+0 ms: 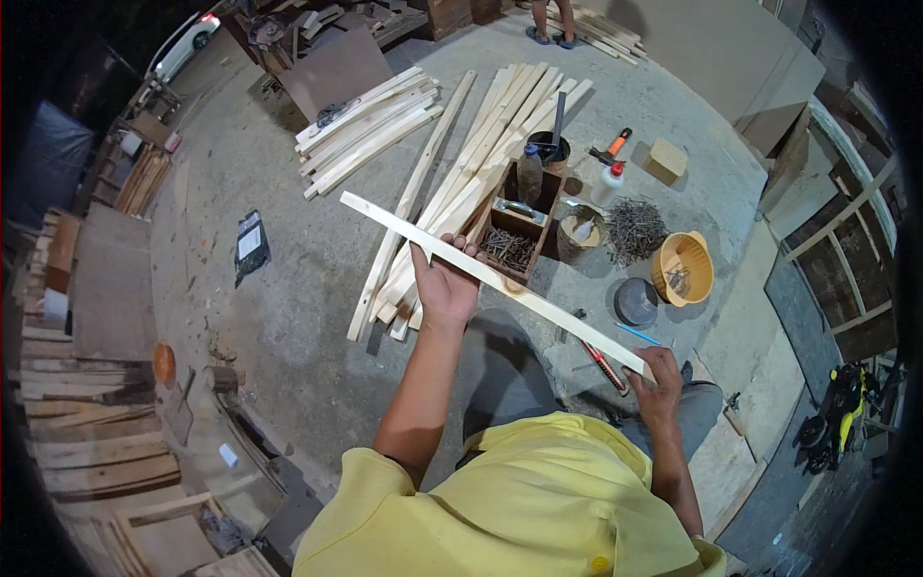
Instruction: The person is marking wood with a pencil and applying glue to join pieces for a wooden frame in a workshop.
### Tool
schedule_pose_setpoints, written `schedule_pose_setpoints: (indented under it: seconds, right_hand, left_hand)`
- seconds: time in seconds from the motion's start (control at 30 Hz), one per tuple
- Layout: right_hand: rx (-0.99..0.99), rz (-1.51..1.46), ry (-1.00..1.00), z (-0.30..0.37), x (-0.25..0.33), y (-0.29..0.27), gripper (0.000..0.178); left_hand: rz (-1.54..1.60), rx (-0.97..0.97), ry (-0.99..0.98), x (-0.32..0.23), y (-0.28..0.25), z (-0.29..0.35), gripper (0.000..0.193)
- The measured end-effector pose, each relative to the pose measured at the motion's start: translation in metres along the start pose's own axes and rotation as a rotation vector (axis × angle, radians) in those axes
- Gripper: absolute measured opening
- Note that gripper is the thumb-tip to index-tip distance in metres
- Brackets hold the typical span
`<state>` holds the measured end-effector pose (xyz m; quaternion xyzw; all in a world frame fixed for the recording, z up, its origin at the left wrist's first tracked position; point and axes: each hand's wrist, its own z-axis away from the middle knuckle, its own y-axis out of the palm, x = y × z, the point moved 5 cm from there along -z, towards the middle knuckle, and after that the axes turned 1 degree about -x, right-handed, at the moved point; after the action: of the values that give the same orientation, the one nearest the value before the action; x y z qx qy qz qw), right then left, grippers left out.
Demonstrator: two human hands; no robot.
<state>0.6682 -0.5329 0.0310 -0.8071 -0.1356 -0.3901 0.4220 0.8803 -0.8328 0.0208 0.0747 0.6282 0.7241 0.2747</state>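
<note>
A long, thin, pale wooden slat (538, 298) runs slantwise from upper left to lower right above the concrete floor. My left hand (445, 284) grips it near its middle, palm under it. My right hand (659, 380) holds its near right end. Under the slat lies a loose pile of similar wooden slats (471, 173). A wooden box of nails (514, 240) sits just beyond my left hand.
A second stack of slats (370, 125) lies further back. To the right are a heap of nails (635, 229), a yellow bowl (683, 269), a glue bottle (609, 183), a grey round lid (636, 300) and a red-handled tool (606, 365). Boards are stacked at left (87, 423).
</note>
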Motion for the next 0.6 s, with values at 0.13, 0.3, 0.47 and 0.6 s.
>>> schedule_pose_setpoints:
  seconds: [0.13, 0.3, 0.47, 0.6]
  right_hand:
    - [-0.001, -0.023, 0.022, -0.003, 0.005, 0.000, 0.038]
    - [0.009, 0.008, -0.021, -0.003, 0.007, 0.000, 0.037]
    - [0.026, -0.029, -0.005, -0.003, 0.007, 0.000, 0.034]
    - [0.090, -0.139, 0.170, -0.001, -0.003, 0.006, 0.028]
  left_hand:
    - [-0.021, -0.016, -0.004, -0.001, -0.006, -0.003, 0.053]
    - [-0.023, -0.040, -0.005, 0.000, -0.008, -0.002, 0.056]
    - [-0.024, -0.022, -0.018, -0.001, -0.008, -0.003, 0.052]
    - [-0.033, 0.063, -0.003, -0.009, -0.022, -0.011, 0.040]
